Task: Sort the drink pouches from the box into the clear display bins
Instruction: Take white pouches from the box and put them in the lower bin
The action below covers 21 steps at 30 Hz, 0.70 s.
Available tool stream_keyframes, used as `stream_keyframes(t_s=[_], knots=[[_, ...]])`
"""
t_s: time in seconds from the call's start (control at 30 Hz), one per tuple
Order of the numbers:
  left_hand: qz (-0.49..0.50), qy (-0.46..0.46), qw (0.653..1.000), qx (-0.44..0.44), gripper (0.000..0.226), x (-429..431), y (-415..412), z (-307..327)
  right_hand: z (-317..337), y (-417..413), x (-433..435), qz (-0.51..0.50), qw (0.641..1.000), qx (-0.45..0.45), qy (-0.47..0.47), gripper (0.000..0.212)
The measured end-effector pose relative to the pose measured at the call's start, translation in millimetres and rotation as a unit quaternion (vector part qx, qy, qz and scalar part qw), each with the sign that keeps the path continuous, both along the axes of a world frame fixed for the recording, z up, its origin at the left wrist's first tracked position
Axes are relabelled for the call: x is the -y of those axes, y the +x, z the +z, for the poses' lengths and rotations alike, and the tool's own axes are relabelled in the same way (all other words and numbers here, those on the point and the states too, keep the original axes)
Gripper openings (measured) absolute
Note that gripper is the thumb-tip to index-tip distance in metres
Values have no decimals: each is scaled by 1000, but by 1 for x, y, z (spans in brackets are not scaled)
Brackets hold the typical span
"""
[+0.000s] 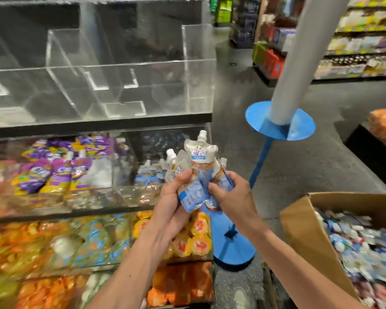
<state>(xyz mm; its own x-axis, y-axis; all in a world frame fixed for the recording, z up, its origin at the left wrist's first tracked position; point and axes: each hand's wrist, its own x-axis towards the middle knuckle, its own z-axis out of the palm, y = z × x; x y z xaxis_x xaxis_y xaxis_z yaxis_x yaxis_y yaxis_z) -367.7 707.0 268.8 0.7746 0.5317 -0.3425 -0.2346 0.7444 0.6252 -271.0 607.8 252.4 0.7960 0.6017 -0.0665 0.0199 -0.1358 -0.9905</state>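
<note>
Head view. Both hands meet at centre frame on a bundle of white-and-blue pouches (198, 157), spouts upward, held in the air in front of the middle tier of the bins (129, 90). The left hand (174, 197) grips the bundle from the left, fingers curled round it and thumb pressed on the front. The right hand (234, 195) pinches the bundle's right edge with curled fingers. Just behind the bundle, a middle-tier compartment (143, 195) holds similar white-and-blue pouches; the compartment to its left holds purple pouches (54, 172). The lower tiers carry orange and yellow packets (183, 284), partly hidden by the left forearm. The box (303, 224) stands at lower right, flap up, heaped with more pouches (361, 246); the picture is blurred there. Between bins and box stands a blue stand (232, 253) with a disc (299, 128) and a white pole (299, 52), close beside the right wrist. Stocked shelves (361, 41) line the far right.
</note>
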Motion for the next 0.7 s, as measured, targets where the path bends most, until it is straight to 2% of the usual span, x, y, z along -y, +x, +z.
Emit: stream_keyframes(t_s=[0.13, 0.23, 0.3, 0.33, 0.4, 0.47, 0.53, 0.6, 0.7], knots=[[38, -22, 999, -6, 33, -34, -26, 0, 6, -17, -39, 84, 996, -9, -2, 8], [78, -35, 996, -19, 35, -54, -33, -3, 7, -20, -64, 136, 988, -64, -31, 38], [101, -41, 994, -23, 37, -67, -33, -6, 4, -16, -79, 150, 985, -65, -54, 54], [110, -42, 993, -23, 34, -74, -31, -7, 1, -11, -86, 166, 982, -60, -70, 55], [125, -43, 991, -35, 30, -87, -24, -10, -6, 4, -99, 193, 975, -76, -77, 39], [136, -58, 987, -58, 39, -98, -13, -12, -8, 23, -112, 199, 973, -84, -77, 29], [147, -71, 984, -74, 47, -108, -2, -15, -6, 44, -127, 189, 977, -35, -96, 31], [155, -76, 980, -97, 42, -116, 5, -19, -10, 66, -143, 190, 972, 54, -125, 26], [151, -60, 975, -153, 46, -125, 5, -23, -13, 93, -163, 209, 937, 185, -209, 33]])
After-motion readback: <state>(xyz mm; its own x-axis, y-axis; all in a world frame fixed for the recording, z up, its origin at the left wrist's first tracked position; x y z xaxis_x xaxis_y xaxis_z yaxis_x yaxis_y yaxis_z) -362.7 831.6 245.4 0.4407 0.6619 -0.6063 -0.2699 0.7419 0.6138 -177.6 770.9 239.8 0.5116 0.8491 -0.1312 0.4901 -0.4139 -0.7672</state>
